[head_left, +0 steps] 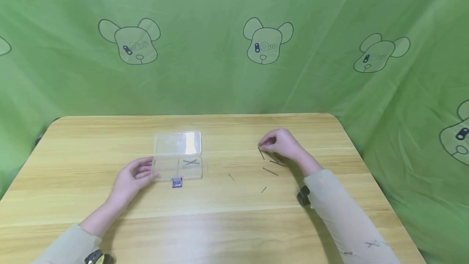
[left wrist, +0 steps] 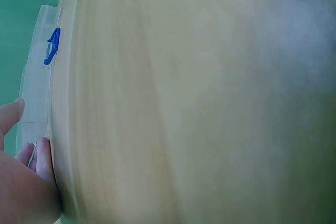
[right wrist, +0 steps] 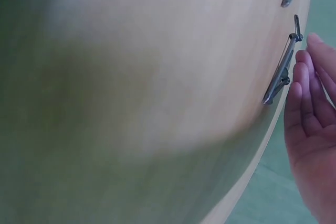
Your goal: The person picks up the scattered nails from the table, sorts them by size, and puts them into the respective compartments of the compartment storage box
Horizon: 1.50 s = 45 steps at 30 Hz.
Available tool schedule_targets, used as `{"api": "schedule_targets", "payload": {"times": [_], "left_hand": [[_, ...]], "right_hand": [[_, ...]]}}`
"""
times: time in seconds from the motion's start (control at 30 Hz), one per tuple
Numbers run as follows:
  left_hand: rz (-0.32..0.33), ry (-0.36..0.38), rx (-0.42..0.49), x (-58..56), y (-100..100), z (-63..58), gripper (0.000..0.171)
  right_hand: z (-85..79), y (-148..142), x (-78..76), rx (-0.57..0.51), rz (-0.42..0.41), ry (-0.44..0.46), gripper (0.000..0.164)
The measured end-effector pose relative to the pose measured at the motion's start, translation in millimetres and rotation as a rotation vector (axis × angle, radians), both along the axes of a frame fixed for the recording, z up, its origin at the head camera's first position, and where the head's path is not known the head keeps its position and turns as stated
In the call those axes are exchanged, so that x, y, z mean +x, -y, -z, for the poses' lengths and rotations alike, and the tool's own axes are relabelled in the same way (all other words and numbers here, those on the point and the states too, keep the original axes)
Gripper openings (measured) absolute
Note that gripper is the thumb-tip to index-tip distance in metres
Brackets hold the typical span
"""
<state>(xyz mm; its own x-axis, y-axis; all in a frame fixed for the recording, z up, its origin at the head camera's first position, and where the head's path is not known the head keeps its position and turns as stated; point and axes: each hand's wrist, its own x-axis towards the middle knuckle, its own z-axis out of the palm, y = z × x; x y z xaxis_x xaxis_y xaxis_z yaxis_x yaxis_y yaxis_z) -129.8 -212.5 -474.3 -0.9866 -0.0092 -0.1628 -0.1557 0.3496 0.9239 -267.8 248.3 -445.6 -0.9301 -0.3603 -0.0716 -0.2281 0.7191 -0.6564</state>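
A clear plastic box (head_left: 165, 168) with a blue latch (head_left: 177, 182) stands on the table, its lid (head_left: 172, 144) raised at the back. Crossed nails (head_left: 191, 162) lie in its right compartment. My left hand (head_left: 133, 178) holds the box at its left end, thumb at the front corner and fingers along the side. At the right, my right hand (head_left: 280, 144) pinches a nail (head_left: 261, 154) by one end between thumb and fingertips; the nail slants down toward the table. More nails (right wrist: 278, 72) lie right beside these fingers in the right wrist view.
Between the box and the right hand lie a small nail (head_left: 231, 177), another small one (head_left: 264, 189) nearer the front, and a longer nail (head_left: 270, 171). A green curtain (head_left: 205, 84) hangs behind the wooden table (head_left: 205, 227).
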Motion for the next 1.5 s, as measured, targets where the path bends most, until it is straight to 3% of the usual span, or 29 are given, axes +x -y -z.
{"api": "schedule_targets", "payload": {"times": [0.8, 1.13, 1.5], "left_hand": [[-0.005, 0.003, -0.011, -0.6, 0, -3.1, 0.067], [-0.002, -0.001, -0.002, -0.8, 1, -3.1, 0.066], [-0.004, 0.007, -0.011, -0.4, -1, 0.2, 0.066]], "right_hand": [[0.1, 11, -0.4, 0.075, -0.081, 0.044, 0.01], [1.1, 16, -0.2, 0.071, -0.139, 0.008, 0.005], [0.0, 20, 1.2, 0.067, -0.136, 0.008, 0.006]]}}
